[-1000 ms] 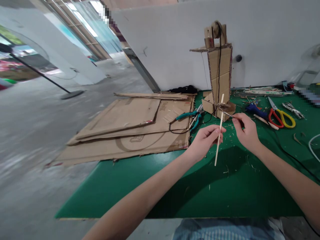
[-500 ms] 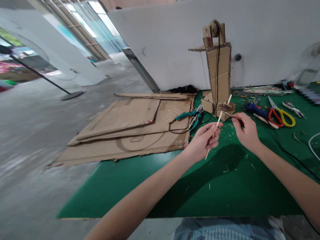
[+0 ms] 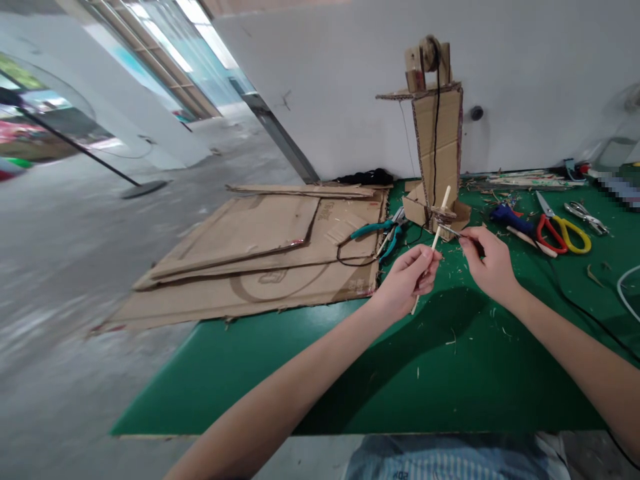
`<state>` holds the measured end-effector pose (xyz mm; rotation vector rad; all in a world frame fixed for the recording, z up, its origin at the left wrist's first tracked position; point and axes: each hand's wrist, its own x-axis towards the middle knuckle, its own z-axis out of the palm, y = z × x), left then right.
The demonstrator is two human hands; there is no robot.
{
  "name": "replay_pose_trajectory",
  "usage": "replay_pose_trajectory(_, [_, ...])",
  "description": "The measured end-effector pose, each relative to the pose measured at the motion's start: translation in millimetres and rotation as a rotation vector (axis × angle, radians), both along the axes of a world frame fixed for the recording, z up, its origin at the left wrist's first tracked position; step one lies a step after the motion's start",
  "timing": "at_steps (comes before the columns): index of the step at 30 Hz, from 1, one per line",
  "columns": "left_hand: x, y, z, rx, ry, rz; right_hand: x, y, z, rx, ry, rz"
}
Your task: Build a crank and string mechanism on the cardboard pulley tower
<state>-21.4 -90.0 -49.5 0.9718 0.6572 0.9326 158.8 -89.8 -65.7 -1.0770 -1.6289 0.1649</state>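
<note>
My left hand [image 3: 413, 277] is closed around a thin pale wooden stick [image 3: 437, 239], which tilts up and away. Near the stick's far end sits a small round stack of cardboard [image 3: 444, 216]. The fingers of my right hand [image 3: 487, 260] pinch a slim grey metal tool [image 3: 451, 231], its tip at the stick just below the cardboard round; its exact kind is too small to tell. Right behind stands an upright cardboard tower [image 3: 445, 147] with a wheel [image 3: 429, 55] on top and a black cord hanging down its front.
Flat cardboard sheets [image 3: 200, 293] overhang the green table [image 3: 240, 380] at left, with teal-handled pliers [image 3: 373, 231] on their edge. To the right lie a blue-handled tool [image 3: 510, 219], red-and-yellow scissors [image 3: 563, 233] and metal pliers [image 3: 586, 217]. Wood shavings are scattered about.
The stick's far end with the cardboard round has shifted a little left. My right hand and the metal tool have moved slightly left too. Both grips are unchanged.
</note>
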Motion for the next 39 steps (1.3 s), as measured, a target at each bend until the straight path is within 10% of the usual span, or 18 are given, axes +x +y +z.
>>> replay_pose_trajectory(39, [-5.4,-0.6,1.4,-0.038,-0.058,-0.076,6.2,1.0,2.6,-0.077,0.017,0.019])
